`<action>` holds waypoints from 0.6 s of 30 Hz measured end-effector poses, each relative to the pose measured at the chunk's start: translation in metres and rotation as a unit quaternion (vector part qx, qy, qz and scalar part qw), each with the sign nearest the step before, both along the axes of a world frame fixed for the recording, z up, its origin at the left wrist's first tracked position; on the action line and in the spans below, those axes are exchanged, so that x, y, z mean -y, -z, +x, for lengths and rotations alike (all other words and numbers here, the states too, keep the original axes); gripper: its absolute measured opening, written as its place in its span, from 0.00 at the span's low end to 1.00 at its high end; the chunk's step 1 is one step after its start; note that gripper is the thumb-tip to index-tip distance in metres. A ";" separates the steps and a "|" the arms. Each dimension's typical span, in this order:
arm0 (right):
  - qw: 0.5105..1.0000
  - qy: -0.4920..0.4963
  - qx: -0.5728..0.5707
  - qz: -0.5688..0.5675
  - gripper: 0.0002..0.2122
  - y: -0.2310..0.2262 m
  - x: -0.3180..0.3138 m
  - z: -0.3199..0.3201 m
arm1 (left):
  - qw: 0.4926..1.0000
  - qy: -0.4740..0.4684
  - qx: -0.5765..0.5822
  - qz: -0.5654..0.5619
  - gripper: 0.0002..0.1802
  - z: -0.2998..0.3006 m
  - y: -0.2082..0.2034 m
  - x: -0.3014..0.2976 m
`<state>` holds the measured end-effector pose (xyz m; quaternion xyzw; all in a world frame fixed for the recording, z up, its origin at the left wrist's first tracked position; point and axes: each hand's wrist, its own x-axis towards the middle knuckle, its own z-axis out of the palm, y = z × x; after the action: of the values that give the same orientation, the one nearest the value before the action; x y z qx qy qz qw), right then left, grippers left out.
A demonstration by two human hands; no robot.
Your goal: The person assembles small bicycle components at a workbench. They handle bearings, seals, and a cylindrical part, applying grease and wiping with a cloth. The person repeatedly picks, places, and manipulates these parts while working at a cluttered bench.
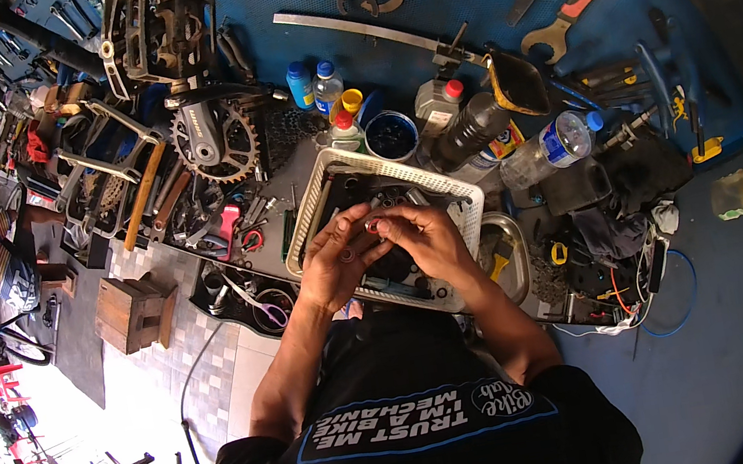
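My left hand (337, 261) and my right hand (425, 238) meet over a white plastic basket (314, 197) full of dark metal parts. Between the fingertips of both hands sits a small ring-shaped part with a red edge (372, 226). Both hands pinch it from opposite sides. The basket rests on a cluttered workbench. My forearms come up from the lower edge, over a black shirt.
Behind the basket stand bottles (326, 85), a round dark tin (392, 136) and a clear water bottle (551, 147). A crankset with chainring (214, 140) and pedals (159, 33) lie left. Wrenches (565, 16) hang on a blue wall. A metal bowl (505, 255) sits right.
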<state>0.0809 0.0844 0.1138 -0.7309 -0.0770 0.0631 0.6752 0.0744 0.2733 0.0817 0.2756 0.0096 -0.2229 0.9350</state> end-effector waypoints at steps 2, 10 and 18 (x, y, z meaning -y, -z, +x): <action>0.995 -0.006 -0.084 0.046 0.11 0.001 0.006 0.002 | 0.998 -0.024 -0.022 0.058 0.20 -0.004 -0.001 -0.002; 0.986 0.037 -0.134 0.097 0.09 0.002 0.015 -0.004 | 0.987 -0.044 -0.012 0.154 0.14 -0.003 0.006 0.013; 0.996 0.083 -0.034 0.008 0.09 0.024 0.018 -0.014 | 0.986 0.028 -0.034 0.163 0.12 0.004 0.004 0.018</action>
<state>0.0674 0.0662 0.0894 -0.7266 0.0069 0.0311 0.6863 0.0787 0.2552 0.0775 0.4170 0.0697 -0.2534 0.8701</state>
